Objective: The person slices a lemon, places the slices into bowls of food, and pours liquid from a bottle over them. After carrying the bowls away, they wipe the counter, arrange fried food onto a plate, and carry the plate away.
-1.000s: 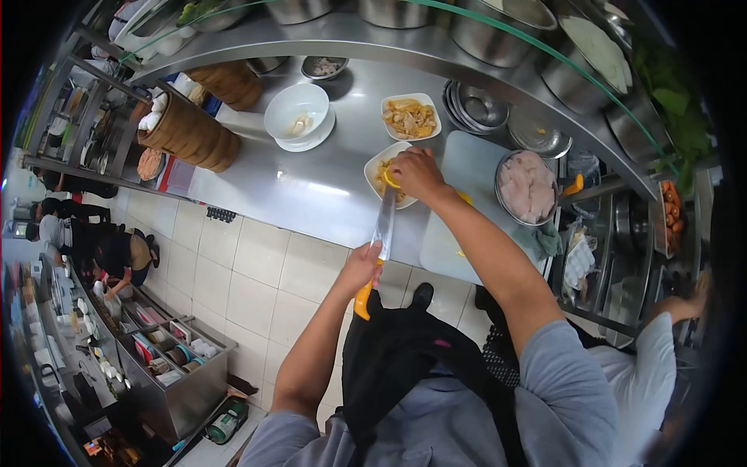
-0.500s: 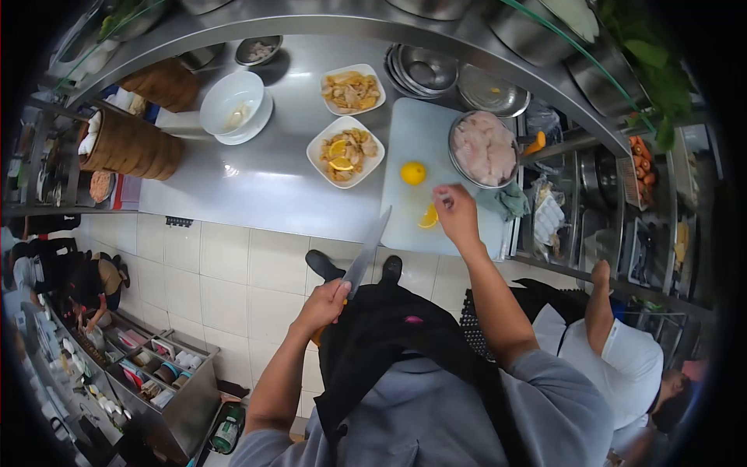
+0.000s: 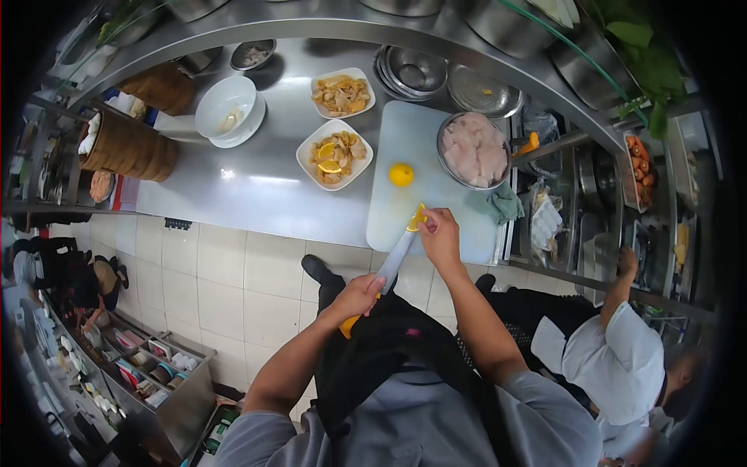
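**Yellow lemon piece (image 3: pixel 419 217) meets the knife (image 3: pixel 393 261) at the board's near edge**

Head view, looking straight down. The left hand (image 3: pixel 358 298) is wrapped tight round the orange handle, hanging out over the floor tiles. The blade runs up and away from it to the white cutting board (image 3: pixel 424 148). The right hand (image 3: pixel 440 236) has the lemon piece pinched in its fingertips, right on the board's near edge. The blade tip is touching the piece or just beside it; from up here I can't call which.

My read on doing this cut well:
- Slide the piece further onto the board, because it sits very close to the edge.
- Put the flat side down and curl the fingertips back from the steel.
- Draw the blade through rather than pressing down.
- Bring the handle hand in closer, since only the tip reaches the board.

Relative to the grips, the lemon piece pokes out on the far side of the right hand's fingertips, away from the body. It sits at the opposite end of the knife from the left hand's hold.

Further up the board a half lemon (image 3: pixel 401 174) sits apart. A metal bowl (image 3: pixel 473 148) of pale raw meat rests at the board's far right. A plate (image 3: pixel 303 158) with lemon slices stands just left of the board. A co-worker (image 3: pixel 611 354) in white bends at the right.
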Action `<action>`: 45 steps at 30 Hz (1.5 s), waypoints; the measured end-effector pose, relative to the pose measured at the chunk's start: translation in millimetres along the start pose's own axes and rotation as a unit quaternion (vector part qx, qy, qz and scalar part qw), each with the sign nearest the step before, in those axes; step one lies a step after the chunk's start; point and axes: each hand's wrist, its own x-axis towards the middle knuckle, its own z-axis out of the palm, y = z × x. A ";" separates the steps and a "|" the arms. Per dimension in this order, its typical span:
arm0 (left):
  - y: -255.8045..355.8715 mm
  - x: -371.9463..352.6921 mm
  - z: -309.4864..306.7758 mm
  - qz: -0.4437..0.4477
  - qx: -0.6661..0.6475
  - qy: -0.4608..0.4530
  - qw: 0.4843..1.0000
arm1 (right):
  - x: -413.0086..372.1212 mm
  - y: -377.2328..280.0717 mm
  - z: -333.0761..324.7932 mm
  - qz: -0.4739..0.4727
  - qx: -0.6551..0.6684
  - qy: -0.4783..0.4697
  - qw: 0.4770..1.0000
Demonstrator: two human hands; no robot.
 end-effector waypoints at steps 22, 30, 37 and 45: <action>51.2 -9.2 -80.7 -0.002 -0.237 0.120 0.964 | 177.5 -103.5 115.1 -0.219 -0.120 -0.165 0.954; 18.3 -70.6 -65.7 -0.029 -0.119 0.125 0.985 | 169.5 -102.2 81.0 -0.190 -0.039 -0.131 0.972; 6.8 -70.1 -44.1 0.022 0.127 0.179 0.975 | 114.1 -35.3 18.2 -0.166 -0.187 -0.119 0.961; 43.2 -35.7 -9.3 0.034 0.353 0.278 0.893 | 40.7 2.1 -1.0 -0.038 0.326 -0.107 0.938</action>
